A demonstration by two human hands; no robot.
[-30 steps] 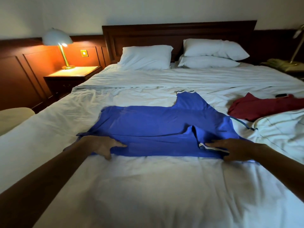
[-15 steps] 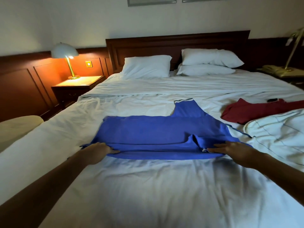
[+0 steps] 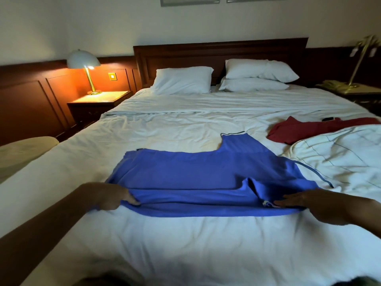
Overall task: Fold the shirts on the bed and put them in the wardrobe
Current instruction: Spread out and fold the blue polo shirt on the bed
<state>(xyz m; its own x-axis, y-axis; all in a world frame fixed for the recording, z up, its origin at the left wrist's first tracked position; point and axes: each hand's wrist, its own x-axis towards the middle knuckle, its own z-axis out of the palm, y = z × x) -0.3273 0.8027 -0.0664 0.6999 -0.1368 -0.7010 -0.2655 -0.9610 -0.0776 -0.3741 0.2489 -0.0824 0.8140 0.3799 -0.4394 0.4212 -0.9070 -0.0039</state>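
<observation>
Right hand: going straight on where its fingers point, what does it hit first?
The right hand lies flat on the blue shirt, fingers pointing leftwards. First comes the white-trimmed cuff at its fingertips, then probably the left hand gripping the shirt's other end.

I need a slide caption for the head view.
Left hand grips and right hand presses the near edge of a blue shirt on a white bed.

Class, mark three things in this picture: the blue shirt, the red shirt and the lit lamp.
blue shirt (image 3: 195,174), head view, middle of its body.
red shirt (image 3: 305,131), head view, middle of the cloth.
lamp (image 3: 83,59), head view, on its shade.
</observation>
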